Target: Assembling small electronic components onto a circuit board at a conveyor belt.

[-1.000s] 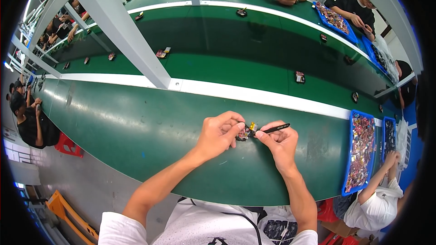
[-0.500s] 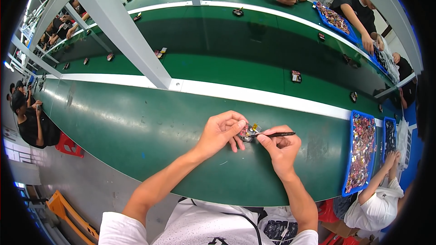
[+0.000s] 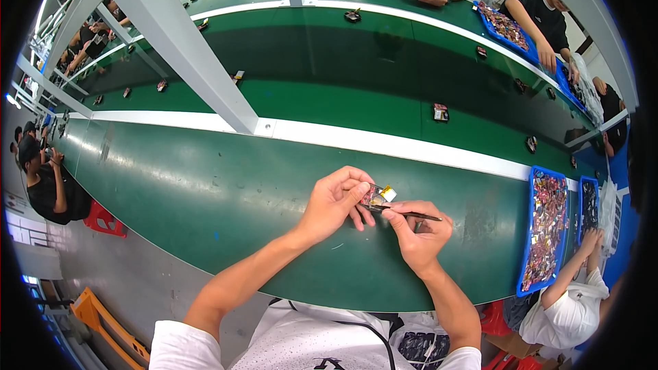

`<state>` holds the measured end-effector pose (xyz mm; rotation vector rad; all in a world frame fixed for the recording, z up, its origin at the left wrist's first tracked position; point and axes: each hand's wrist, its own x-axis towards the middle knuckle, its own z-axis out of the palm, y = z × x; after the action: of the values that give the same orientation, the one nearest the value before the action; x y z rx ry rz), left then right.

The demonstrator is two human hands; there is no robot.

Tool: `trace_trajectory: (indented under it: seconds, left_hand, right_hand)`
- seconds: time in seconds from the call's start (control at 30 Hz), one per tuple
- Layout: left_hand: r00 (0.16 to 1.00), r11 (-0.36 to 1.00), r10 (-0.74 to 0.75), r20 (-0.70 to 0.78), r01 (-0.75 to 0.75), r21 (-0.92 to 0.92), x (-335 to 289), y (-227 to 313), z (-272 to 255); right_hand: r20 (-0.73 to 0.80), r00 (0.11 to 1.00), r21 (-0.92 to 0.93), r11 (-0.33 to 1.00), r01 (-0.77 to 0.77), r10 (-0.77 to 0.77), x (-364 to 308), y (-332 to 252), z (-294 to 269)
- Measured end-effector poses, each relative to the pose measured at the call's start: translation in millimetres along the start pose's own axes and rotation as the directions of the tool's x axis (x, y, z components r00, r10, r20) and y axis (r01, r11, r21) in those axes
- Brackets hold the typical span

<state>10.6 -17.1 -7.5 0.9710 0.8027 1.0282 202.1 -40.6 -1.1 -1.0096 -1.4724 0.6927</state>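
Just right of the frame's centre, the left hand (image 3: 340, 200) pinches a small dark-edged, pink-and-black electronic assembly (image 3: 372, 196) by its left side, thumb against fingers, the lower fingers loosely spread. A yellow-and-white flat piece (image 3: 388, 194) sits at its upper right. The right hand (image 3: 418, 229), fingers curled, grips a slim black stick-like tool (image 3: 426, 217) like a pen; its tip seems to touch the assembly, though fingers obscure it. Below lies the smooth green tabletop (image 3: 226, 192).
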Motion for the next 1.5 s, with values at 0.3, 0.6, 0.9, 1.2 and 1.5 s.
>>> trace_trajectory:
  seconds: [0.3, 0.6, 0.9, 1.2, 1.5]
  left_hand:
    - [0.999, 1.000, 0.023, -0.035, -0.024, -0.008, -1.1, -4.0, 4.5]
    - [0.998, 0.998, 0.056, -0.039, -0.057, -0.003, -1.7, -4.7, 5.3]
    - [0.996, 0.997, 0.071, -0.055, -0.070, 0.006, -2.0, -4.8, 5.4]
    - [0.996, 0.997, 0.077, -0.049, -0.077, -0.001, -2.2, -2.6, 4.2]
    - [0.994, 0.996, 0.092, -0.053, -0.092, 0.005, -2.9, -3.3, 6.2]
  right_hand:
    - [-0.008, 1.000, -0.026, 0.999, 0.018, -0.019, -1.3, 0.9, 0.4]
    - [0.002, 0.999, -0.034, 0.998, 0.049, -0.049, -0.2, 0.1, -0.2]
    - [0.014, 0.997, -0.047, 0.996, 0.073, -0.073, -0.3, 1.2, -0.4]
    - [0.018, 0.994, -0.057, 0.993, 0.105, -0.105, 0.0, 1.7, -0.1]
    - [-0.015, 0.999, -0.032, 0.999, 0.034, -0.034, -0.8, 2.0, 0.3]
